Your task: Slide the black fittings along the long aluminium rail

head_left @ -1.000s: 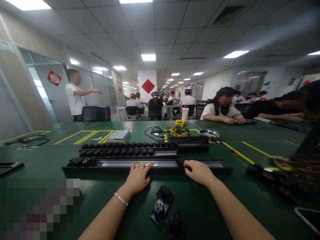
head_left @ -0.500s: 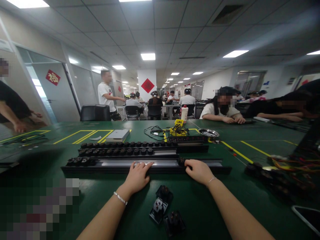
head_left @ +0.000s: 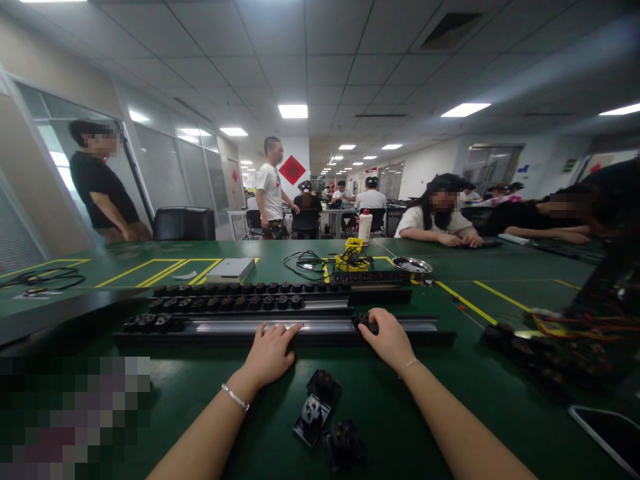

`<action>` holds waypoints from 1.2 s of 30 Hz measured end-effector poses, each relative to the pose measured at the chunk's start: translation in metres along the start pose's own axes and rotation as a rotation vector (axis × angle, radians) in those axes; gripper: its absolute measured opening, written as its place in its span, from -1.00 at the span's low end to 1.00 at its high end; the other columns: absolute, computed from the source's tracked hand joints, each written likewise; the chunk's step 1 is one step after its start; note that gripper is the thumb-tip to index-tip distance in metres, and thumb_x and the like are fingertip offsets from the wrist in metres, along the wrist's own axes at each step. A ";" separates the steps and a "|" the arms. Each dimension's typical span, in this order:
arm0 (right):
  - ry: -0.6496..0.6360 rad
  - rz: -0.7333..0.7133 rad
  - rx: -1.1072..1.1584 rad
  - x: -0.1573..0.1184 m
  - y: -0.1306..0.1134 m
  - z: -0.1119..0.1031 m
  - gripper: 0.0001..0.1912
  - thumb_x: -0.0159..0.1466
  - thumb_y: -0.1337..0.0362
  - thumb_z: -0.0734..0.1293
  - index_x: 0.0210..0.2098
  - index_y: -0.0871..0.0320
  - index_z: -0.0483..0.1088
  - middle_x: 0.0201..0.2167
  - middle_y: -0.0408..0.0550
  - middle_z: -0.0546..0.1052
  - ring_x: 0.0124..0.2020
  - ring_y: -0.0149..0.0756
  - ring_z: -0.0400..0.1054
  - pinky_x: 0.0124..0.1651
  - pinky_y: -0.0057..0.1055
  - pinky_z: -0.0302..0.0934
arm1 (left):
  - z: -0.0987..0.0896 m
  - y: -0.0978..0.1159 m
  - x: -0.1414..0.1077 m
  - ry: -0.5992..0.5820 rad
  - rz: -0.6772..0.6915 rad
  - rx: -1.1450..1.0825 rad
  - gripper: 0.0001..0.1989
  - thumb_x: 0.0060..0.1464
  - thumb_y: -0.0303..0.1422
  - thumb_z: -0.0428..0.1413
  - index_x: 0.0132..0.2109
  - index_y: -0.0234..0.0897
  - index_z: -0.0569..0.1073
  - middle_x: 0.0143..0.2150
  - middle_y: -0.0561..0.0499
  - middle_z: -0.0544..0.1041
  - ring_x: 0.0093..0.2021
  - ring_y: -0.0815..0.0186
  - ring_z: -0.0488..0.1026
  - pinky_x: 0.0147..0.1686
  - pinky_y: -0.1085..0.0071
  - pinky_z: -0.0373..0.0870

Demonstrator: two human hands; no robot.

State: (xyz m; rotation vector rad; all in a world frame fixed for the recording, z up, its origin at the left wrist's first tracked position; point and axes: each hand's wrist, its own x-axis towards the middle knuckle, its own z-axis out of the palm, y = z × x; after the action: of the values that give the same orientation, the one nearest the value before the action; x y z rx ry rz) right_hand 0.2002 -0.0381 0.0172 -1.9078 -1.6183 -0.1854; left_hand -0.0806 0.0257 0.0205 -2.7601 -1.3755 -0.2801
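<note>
A long black rail with a shiny inner channel lies across the green table. My left hand rests on its front edge left of centre, fingers spread and holding nothing. Farther right, my right hand has thumb and fingers closed round a small black module sitting in the channel. Several round black modules fill the rail's left end. Three loose modules lie on the table in front: one dark, one with a lighter face, and one nearest me.
Behind stand two more rails with black modules, a grey box, tangled cables, a yellow bin and a metal dish. Coloured wires and a phone-like device are at right. People sit and stand beyond the table.
My right hand has tilted and its thumb now lies against the module's front. The view has shifted slightly. Two standing people in the background have moved to the right.
</note>
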 end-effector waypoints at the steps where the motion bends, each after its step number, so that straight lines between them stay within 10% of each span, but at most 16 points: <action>1: 0.021 0.055 -0.014 0.001 -0.003 0.003 -0.72 0.15 0.04 0.20 -0.34 0.12 0.32 -0.22 0.01 0.43 -0.15 -0.18 0.28 -0.09 -0.28 0.11 | 0.000 0.000 0.000 0.001 -0.002 -0.001 -0.40 -0.01 -0.32 -0.04 0.23 0.01 0.11 0.00 -0.01 0.40 0.07 0.19 0.25 0.21 0.06 -0.19; 7: 0.015 0.207 -0.123 0.004 -0.019 0.008 -0.49 0.14 -0.05 0.18 -0.04 0.15 0.26 -0.12 0.07 0.45 0.01 -0.08 0.24 0.12 -0.08 -0.12 | 0.002 0.000 0.000 0.016 -0.002 -0.006 -0.40 0.00 -0.33 -0.05 0.22 0.02 0.11 -0.02 -0.01 0.40 0.06 0.19 0.26 0.20 0.06 -0.19; 36: -0.069 0.386 -0.190 0.007 -0.014 0.004 -0.40 0.10 0.00 0.17 0.08 0.14 0.24 0.07 0.06 0.34 0.18 -0.05 0.03 0.19 -0.05 -0.25 | 0.009 -0.006 0.001 0.061 0.032 -0.028 -0.40 -0.02 -0.32 -0.04 0.21 0.04 0.11 -0.05 0.02 0.40 0.04 0.21 0.27 0.19 0.04 -0.18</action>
State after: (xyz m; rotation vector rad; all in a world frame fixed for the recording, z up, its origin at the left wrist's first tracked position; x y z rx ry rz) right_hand 0.1873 -0.0295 0.0222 -2.3537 -1.2786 -0.1152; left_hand -0.0836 0.0310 0.0118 -2.7680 -1.3226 -0.3813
